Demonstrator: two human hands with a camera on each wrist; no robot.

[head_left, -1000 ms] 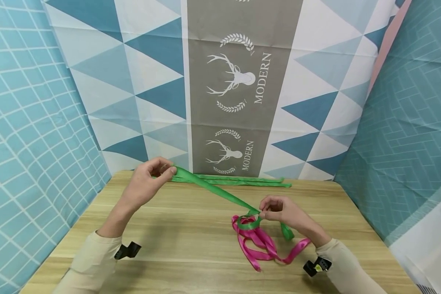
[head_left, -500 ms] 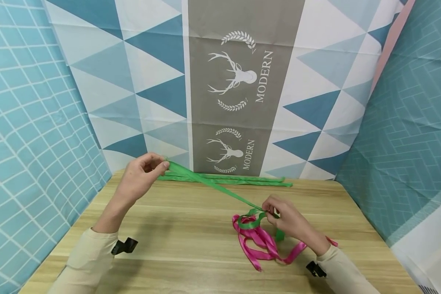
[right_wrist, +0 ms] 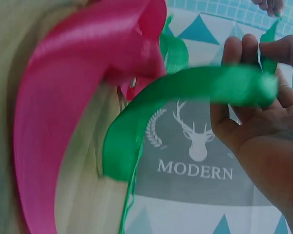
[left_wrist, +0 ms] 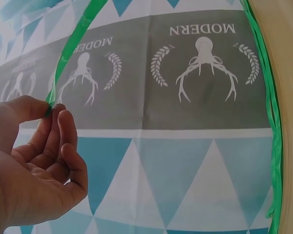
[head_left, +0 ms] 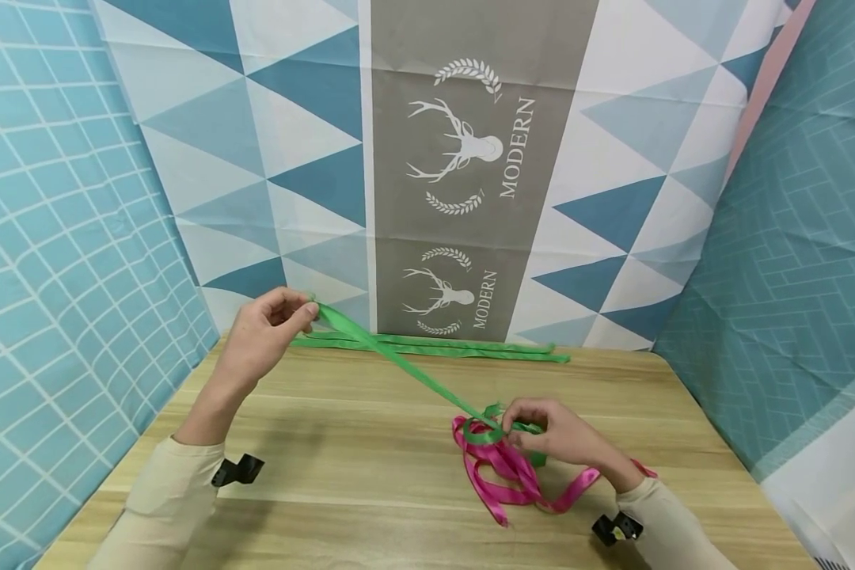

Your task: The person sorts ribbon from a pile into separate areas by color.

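In the head view a green ribbon (head_left: 402, 362) stretches at a slant between the two hands. Raised at the left, the left hand (head_left: 256, 339) pinches its upper end between thumb and forefinger; the left wrist view shows the same ribbon (left_wrist: 75, 44) rising from those fingertips. Lower down at the right, the right hand (head_left: 559, 434) pinches the ribbon with thumb and fingers, just over a loose pile. That pile holds a pink ribbon (head_left: 575, 489) in loops with more green ribbon (head_left: 484, 437) curled on top. Close to the right wrist camera, a green loop (right_wrist: 205, 87) hangs beside the palm.
Two green ribbon strips (head_left: 470, 351) lie side by side along the back edge of the wooden table (head_left: 370, 491). A patterned cloth backdrop (head_left: 449, 158) stands behind, with blue tiled cloths at left and right. Each sleeve carries a small black camera (head_left: 237, 470).
The left hand has moved slightly left and up with the ribbon's end. The right hand shifted along the ribbon and now sits lower, over the pile; the green curls have moved a little.
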